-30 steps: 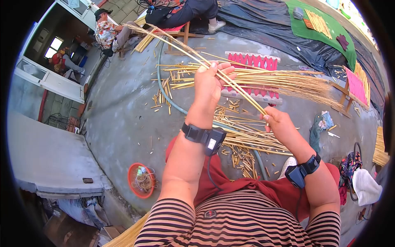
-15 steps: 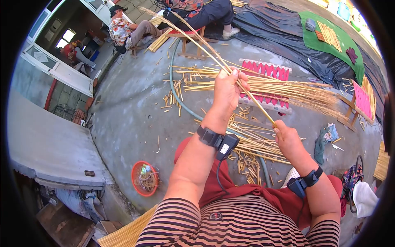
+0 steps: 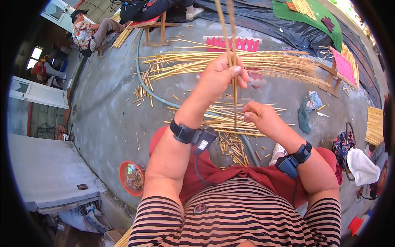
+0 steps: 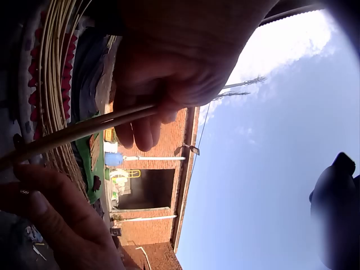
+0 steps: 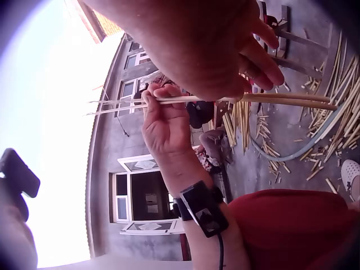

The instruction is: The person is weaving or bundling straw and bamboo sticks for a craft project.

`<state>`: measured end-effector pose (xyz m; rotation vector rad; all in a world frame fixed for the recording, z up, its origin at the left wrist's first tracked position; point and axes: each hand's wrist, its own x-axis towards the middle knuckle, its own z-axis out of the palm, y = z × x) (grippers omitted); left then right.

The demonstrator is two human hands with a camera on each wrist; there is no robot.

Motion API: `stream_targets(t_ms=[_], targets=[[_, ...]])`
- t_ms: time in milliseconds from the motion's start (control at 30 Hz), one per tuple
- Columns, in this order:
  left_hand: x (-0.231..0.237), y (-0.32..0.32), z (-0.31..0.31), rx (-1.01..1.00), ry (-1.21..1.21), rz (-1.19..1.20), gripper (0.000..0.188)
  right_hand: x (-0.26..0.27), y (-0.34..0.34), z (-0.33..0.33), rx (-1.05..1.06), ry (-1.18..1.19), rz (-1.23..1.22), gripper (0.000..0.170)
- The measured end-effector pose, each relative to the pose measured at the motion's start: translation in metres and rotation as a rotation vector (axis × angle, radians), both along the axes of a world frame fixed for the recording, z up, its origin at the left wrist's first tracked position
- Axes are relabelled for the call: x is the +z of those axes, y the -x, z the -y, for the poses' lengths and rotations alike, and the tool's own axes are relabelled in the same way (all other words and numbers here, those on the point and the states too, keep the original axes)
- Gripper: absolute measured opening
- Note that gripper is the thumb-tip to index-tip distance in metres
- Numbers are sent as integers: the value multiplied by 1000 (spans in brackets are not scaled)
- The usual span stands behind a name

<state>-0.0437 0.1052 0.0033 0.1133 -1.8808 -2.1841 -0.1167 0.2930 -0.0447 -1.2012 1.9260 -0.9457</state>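
My left hand (image 3: 224,76) pinches two long, thin dry stalks (image 3: 235,99) between thumb and fingers. They stand nearly upright in the head view, their upper ends blurred and running out of frame. Wispy tops show beyond my left hand in the right wrist view. Beside the stalks' lower part is my right hand (image 3: 263,119), fingers loosely bent, fingertips close to them. The left wrist view shows the stalks (image 4: 79,132) slanting past my right hand (image 4: 67,225). Beyond my hands lies a bundle of similar stalks (image 3: 185,61) with feathery ends; a looser pile (image 3: 222,123) lies nearer.
Short cut pieces (image 3: 234,152) litter the concrete near my feet. A hose (image 3: 144,88) curves across the floor. An orange basin (image 3: 122,177) with tangled string stands at left. Pink zigzag racks (image 3: 214,43) sit under the bundle. A person (image 3: 84,33) sits at far left.
The stalks have swung from slanting up-left to nearly upright. My right hand, which pinched their lower end, has let go and sits beside them. The head view has shifted.
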Motion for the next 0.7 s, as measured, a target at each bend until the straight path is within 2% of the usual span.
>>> stream_targets(t_ms=[33,67,167,200,300,367,400,467,533,700], targets=[[1,1,-1,-46,159,54,6,-1,1,2,0,0,41,21],[11,-1,-11,-42,356,179,6,4,1,2,29,8,-38,23],[-15,3,-20,197,1296,-40,8,13,4,2,49,-185,-98,36],[-20,4,-23,308,1376,-125,13,10,6,3,-34,-65,67,42],[-16,6,-34,357,1378,-125,15,6,10,8,-256,306,577,57],[-16,8,-47,385,1360,-270,12,23,9,10,-367,577,920,64],[-18,8,-54,364,1371,-300,11,31,8,8,-401,596,916,55],[-27,8,-64,325,1346,-316,11,27,12,0,-386,563,1005,49],[-30,9,-59,281,1398,-325,9,21,9,0,-397,561,1073,48],[-29,7,-51,245,1508,-380,8,25,7,-3,-434,598,1027,46]])
